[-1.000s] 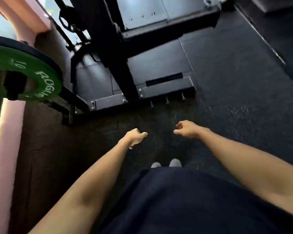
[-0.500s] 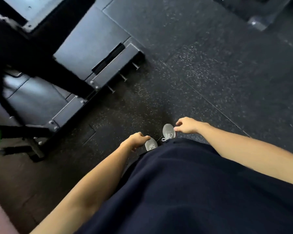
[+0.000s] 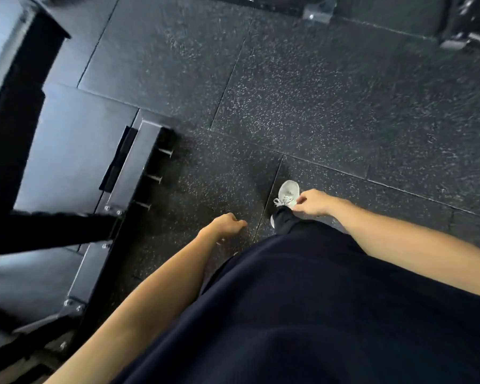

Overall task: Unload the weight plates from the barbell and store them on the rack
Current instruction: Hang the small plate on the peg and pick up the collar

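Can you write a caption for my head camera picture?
Empty left hand and right hand swing above speckled gym floor beside the rack base.

Black rack base (image 3: 75, 173) at left on the floor, three short pegs (image 3: 154, 177) projecting.

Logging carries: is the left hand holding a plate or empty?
Empty. The left hand hangs with fingers loosely curled over the rubber floor; nothing is in its grip.
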{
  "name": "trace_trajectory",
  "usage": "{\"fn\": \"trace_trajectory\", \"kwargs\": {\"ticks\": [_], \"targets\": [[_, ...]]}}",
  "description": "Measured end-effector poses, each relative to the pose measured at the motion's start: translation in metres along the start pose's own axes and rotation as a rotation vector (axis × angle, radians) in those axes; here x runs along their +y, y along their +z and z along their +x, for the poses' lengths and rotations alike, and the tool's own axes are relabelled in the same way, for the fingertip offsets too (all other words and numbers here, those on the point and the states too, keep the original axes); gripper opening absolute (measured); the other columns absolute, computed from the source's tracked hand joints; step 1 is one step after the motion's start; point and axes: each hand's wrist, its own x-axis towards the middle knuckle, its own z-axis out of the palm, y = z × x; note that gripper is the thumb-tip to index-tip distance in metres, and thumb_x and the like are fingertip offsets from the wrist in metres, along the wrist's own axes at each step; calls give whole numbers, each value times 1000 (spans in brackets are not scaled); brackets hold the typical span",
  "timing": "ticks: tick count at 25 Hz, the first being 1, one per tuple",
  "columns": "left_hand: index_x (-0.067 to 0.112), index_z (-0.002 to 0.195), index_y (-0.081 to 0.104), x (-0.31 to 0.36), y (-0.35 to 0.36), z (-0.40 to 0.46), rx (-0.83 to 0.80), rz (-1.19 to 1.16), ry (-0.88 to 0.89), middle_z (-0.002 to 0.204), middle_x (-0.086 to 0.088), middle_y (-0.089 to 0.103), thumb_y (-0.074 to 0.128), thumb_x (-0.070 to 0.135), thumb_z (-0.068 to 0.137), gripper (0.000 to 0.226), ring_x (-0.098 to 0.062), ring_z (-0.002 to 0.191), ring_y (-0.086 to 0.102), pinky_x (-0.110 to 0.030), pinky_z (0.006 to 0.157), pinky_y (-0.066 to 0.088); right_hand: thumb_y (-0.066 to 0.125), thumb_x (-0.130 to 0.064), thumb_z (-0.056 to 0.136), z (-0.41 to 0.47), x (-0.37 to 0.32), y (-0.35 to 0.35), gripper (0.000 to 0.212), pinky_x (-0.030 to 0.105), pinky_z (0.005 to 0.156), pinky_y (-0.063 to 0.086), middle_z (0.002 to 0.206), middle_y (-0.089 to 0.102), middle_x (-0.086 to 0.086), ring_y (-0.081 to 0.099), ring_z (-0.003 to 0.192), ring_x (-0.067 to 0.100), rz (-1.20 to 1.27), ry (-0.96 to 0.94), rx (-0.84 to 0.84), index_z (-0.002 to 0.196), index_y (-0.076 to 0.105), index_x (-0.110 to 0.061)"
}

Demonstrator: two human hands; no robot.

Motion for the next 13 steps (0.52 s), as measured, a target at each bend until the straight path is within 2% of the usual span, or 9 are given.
{"fn": "trace_trajectory", "kwargs": {"ticks": [4, 6, 8, 11, 13], "targets": [[7, 119, 56, 54, -57, 38, 39, 74, -4, 118, -17, 64, 50, 45, 93, 46, -34, 106, 63, -35, 78, 53, 62, -35, 88, 35, 4, -79, 38, 34, 96, 45, 128, 61, 7, 57, 113, 26, 32, -13, 0, 119, 63, -14], [11, 114, 57, 79, -89, 55, 73, 25, -17, 114, -14, 65, 50, 47, 91, 43, -31, 101, 64, -32, 75, 51, 61, -35, 89, 49, 5, -120, 39, 31, 93, 43, 128, 60, 7, 57, 114, 25, 91, -25, 28, 121, 61, -14], [14, 114, 58, 106, -118, 70, 131, -47, -29, 116, -11, 64, 50, 49, 90, 43, -28, 101, 61, -32, 81, 48, 61, -34, 89, 63, 5, -161, 41, 29, 91, 41, 128, 60, 7, 57, 113, 24, 133, -33, 39, 124, 60, -13], [21, 108, 54, 135, -157, 89, 217, -138, -52, 116, -7, 63, 51, 53, 86, 39, -22, 96, 56, -33, 85, 44, 60, -36, 90, 90, -5, -212, 44, 36, 103, 41, 132, 58, 7, 54, 119, 26, 99, -8, -8, 129, 56, -15], [21, 108, 52, 145, -180, 104, 229, -161, -75, 117, -8, 62, 51, 54, 85, 41, -24, 100, 56, -34, 84, 43, 59, -36, 91, 114, -20, -238, 45, 39, 106, 39, 134, 56, 7, 52, 122, 26, 64, -12, -39, 130, 55, -14]]}}
